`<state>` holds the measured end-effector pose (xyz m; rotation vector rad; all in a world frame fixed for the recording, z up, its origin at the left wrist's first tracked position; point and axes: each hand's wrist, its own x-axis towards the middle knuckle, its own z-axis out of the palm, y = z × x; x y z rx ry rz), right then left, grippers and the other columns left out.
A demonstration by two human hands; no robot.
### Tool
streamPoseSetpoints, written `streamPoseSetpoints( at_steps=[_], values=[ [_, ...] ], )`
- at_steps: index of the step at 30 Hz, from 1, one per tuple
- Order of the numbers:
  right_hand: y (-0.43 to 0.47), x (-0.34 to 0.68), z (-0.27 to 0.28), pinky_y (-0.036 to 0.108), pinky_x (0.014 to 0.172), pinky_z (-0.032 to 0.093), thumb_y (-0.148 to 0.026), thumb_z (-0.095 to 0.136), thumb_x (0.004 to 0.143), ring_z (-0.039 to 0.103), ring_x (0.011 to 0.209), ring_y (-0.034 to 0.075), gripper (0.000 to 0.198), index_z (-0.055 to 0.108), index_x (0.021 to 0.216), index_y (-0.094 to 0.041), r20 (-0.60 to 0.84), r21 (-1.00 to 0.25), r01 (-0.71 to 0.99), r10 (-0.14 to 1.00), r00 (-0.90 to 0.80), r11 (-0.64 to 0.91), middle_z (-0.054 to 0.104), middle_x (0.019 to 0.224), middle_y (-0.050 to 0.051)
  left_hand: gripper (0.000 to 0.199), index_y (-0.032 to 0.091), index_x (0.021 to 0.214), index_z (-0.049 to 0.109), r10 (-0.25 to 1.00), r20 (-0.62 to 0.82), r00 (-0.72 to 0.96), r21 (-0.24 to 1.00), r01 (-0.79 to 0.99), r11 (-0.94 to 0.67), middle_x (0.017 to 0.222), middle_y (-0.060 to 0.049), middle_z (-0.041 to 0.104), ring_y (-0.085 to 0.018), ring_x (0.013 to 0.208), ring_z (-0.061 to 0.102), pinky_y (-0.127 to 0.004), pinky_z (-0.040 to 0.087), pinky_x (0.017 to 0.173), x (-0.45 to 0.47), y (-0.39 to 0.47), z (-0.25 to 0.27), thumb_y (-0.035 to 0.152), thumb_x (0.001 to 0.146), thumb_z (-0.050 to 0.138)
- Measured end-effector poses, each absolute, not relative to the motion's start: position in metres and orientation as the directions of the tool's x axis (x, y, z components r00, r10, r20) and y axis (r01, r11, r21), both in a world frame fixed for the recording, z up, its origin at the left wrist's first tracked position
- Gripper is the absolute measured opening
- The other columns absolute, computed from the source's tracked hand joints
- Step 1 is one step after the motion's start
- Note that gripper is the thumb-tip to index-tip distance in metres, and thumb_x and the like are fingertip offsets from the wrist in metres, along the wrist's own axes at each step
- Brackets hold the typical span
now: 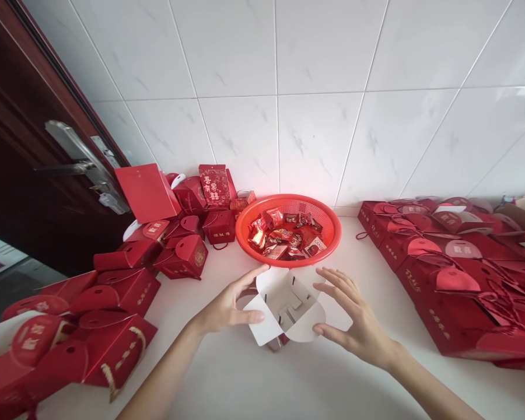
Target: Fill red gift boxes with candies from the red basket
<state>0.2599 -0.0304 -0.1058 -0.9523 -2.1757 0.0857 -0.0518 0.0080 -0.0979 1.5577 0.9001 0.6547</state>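
An unfolded gift box (284,306) with a white inside and open flaps stands on the white counter (254,373) in front of me. My left hand (230,306) touches its left flap with spread fingers, thumb against the flap's edge. My right hand (354,318) hovers at its right side, fingers apart, thumb near the right flap. Just behind the box sits a round red plastic basket (328,224) holding several wrapped candies (286,233).
Assembled red gift boxes (114,303) are piled on the left, more (201,204) against the tiled wall. Rows of flat red boxes with handles (459,268) cover the right side. A dark door with a metal handle (76,160) stands at the far left.
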Motion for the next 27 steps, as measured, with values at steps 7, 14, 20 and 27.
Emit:
streamPoseSetpoints(
  at_steps=[7,14,20,27],
  values=[
    [-0.019,0.257,-0.081,0.05,0.109,0.045,-0.042,0.06,0.096,0.058,0.127,0.03,0.031,0.065,0.119,-0.022,0.623,-0.387,0.535,0.641,-0.449,0.751,0.064,0.136,0.014,0.073,0.028,0.154,0.04,0.821,-0.156,0.549,0.863,0.48,-0.157,0.15,-0.009,0.053,-0.029,0.131,0.055,-0.041,0.044,0.11,-0.055,0.009,-0.057,0.054,0.091,0.063],
    [0.042,0.258,-0.057,0.038,0.087,0.056,-0.04,0.057,0.094,0.072,0.097,0.025,0.024,0.072,0.099,-0.023,0.53,-0.711,0.454,0.833,-0.157,0.538,0.077,0.104,0.008,0.051,0.021,0.128,0.067,0.902,-0.013,0.432,0.718,0.632,-0.292,0.099,-0.005,0.076,-0.021,0.094,0.07,-0.032,0.054,0.09,-0.056,0.039,-0.013,0.056,0.094,0.052],
    [0.119,0.239,-0.059,0.038,0.082,0.056,-0.036,0.062,0.076,0.072,0.087,0.025,0.02,0.072,0.081,-0.02,0.392,-0.911,0.194,0.911,0.127,0.365,0.077,0.09,0.008,0.055,0.017,0.13,0.065,0.825,-0.162,0.542,0.572,0.733,-0.368,0.112,-0.01,0.075,-0.026,0.103,0.07,-0.034,0.053,0.092,-0.016,0.126,-0.007,0.045,0.083,0.065],
    [0.141,0.23,-0.072,0.034,0.07,0.056,-0.04,0.059,0.071,0.069,0.075,0.023,0.023,0.069,0.075,-0.02,0.359,-0.928,0.155,0.922,0.145,0.337,0.075,0.078,0.007,0.113,0.031,0.154,0.039,0.703,-0.468,0.535,0.133,0.83,-0.542,0.165,-0.012,0.029,-0.043,0.147,0.032,-0.052,0.04,0.111,0.041,0.178,-0.05,0.04,0.052,0.087]
  ],
)
